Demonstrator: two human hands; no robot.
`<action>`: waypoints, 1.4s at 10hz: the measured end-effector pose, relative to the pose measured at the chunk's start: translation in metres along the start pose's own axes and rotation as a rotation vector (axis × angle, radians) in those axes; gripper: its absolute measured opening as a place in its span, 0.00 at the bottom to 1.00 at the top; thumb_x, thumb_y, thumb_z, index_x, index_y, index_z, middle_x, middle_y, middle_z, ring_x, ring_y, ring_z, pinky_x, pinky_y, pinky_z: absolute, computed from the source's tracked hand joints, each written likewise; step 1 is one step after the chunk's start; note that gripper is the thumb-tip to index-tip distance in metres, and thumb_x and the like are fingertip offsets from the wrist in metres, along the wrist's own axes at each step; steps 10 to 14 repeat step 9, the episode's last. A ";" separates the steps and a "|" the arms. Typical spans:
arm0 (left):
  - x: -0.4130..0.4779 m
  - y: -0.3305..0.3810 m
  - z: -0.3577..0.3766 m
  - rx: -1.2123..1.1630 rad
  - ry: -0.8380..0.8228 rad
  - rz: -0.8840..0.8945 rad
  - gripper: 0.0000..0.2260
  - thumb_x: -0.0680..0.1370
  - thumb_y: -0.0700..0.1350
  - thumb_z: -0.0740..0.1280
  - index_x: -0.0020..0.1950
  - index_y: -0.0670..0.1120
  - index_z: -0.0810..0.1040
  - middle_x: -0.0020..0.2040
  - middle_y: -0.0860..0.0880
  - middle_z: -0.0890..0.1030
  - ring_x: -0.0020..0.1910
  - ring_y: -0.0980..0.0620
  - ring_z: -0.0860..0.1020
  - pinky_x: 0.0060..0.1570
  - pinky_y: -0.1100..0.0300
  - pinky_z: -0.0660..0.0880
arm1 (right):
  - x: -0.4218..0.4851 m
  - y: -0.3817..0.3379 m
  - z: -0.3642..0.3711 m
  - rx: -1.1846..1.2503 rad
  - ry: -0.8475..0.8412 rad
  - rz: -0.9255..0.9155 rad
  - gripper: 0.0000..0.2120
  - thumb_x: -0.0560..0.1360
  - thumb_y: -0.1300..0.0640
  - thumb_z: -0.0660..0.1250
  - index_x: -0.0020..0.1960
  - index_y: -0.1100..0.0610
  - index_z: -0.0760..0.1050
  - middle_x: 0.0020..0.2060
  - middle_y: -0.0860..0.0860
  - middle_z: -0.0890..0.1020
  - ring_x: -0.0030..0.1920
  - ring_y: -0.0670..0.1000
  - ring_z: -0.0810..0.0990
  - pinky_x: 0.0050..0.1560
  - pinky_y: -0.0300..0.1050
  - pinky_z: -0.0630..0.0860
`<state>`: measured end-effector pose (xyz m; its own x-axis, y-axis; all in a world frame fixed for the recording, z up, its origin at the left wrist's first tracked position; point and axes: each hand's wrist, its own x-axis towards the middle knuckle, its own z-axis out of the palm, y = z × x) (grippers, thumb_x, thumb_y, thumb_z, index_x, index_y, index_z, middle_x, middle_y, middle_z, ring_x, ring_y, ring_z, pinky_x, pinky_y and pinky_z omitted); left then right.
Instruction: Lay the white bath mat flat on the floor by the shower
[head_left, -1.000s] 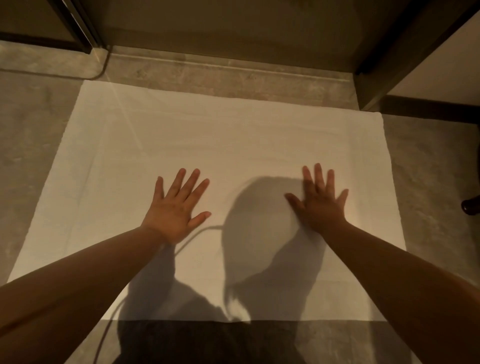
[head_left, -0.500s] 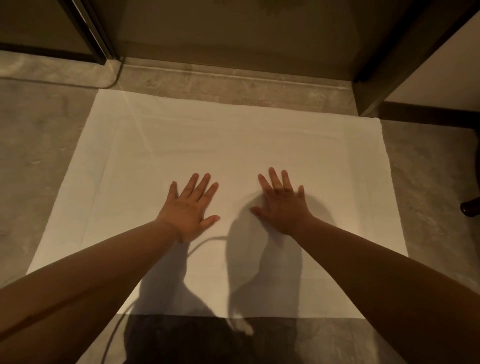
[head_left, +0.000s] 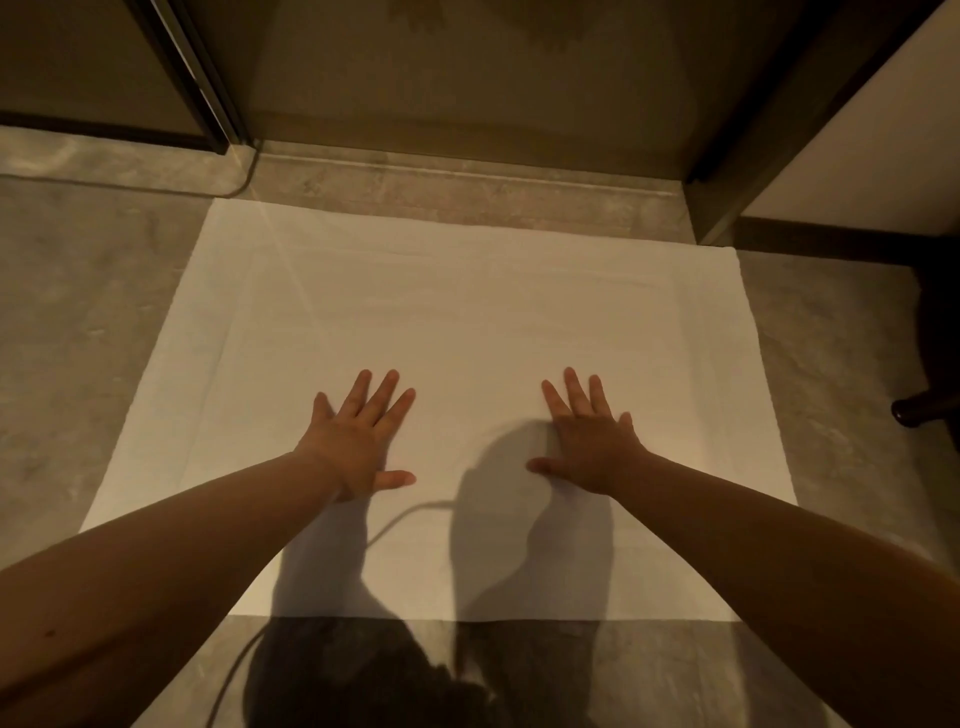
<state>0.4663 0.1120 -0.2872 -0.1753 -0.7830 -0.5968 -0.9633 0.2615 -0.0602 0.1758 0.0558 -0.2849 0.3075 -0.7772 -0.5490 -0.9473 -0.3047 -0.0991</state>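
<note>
The white bath mat lies spread out on the grey stone floor, its far edge close to the shower threshold. My left hand rests palm down on the mat left of its middle, fingers spread, holding nothing. My right hand presses flat on the mat right of its middle, fingers apart as well. Shadows of my arms and head fall across the mat's near half.
A dark shower door frame rises at the far left and a dark post at the far right beside a white wall. A dark furniture leg stands on the floor right of the mat.
My right hand slid left toward the centre, then back out to the right across the mat. My left hand shifted slightly. The view has tilted a little toward the shower.
</note>
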 end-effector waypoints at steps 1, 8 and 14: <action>-0.003 0.003 -0.002 -0.013 0.078 0.025 0.39 0.75 0.68 0.49 0.72 0.51 0.28 0.74 0.47 0.29 0.73 0.44 0.33 0.70 0.39 0.47 | -0.002 -0.006 -0.002 -0.018 0.064 -0.051 0.50 0.68 0.29 0.61 0.75 0.49 0.37 0.76 0.53 0.37 0.75 0.59 0.37 0.69 0.67 0.54; -0.044 0.026 -0.033 -0.397 -0.234 -0.051 0.34 0.78 0.64 0.51 0.76 0.46 0.45 0.78 0.43 0.45 0.75 0.42 0.49 0.68 0.42 0.60 | -0.040 -0.047 -0.035 0.058 -0.116 -0.034 0.32 0.78 0.44 0.58 0.74 0.59 0.52 0.74 0.57 0.57 0.73 0.58 0.56 0.67 0.55 0.65; -0.080 0.029 -0.079 -0.442 -0.240 -0.066 0.35 0.77 0.65 0.49 0.76 0.46 0.46 0.78 0.44 0.47 0.75 0.43 0.51 0.68 0.43 0.59 | -0.070 -0.060 -0.080 0.071 -0.003 -0.062 0.28 0.78 0.46 0.58 0.71 0.60 0.58 0.69 0.58 0.66 0.70 0.58 0.63 0.67 0.52 0.65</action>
